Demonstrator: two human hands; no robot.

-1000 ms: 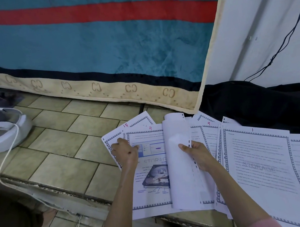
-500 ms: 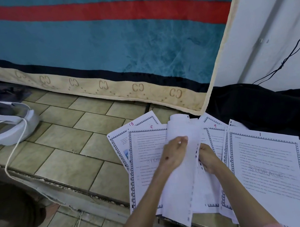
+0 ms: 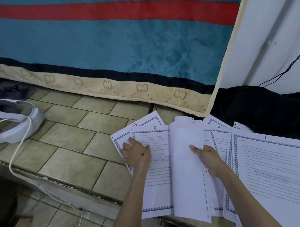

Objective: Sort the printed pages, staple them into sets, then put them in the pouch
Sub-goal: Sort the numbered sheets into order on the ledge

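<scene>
Printed pages with dotted borders lie fanned on the tiled ledge. Page 15 (image 3: 121, 136) lies at the left, with page 5 (image 3: 161, 185) on top of it. My left hand (image 3: 137, 154) rests flat on these two pages, fingers spread. Right of it, a bunch of sheets (image 3: 186, 174) stands curled up, blank backs showing. My right hand (image 3: 208, 158) grips this bunch at its right edge, thumb on the blank side. Page 9 (image 3: 219, 136) and page 1 (image 3: 271, 167) lie further right. No stapler or pouch is visible.
A white headset (image 3: 21, 124) with a white cable (image 3: 15, 153) sits on the ledge at the left. A teal blanket (image 3: 103, 53) hangs behind. Black cloth (image 3: 266, 109) lies at the back right. The ledge edge (image 3: 76, 190) drops to a lower floor.
Page 5 now covers the picture page that lay at the left. My left hand went over to the curled sheets, then back left onto page 5. My right hand stays on the bunch.
</scene>
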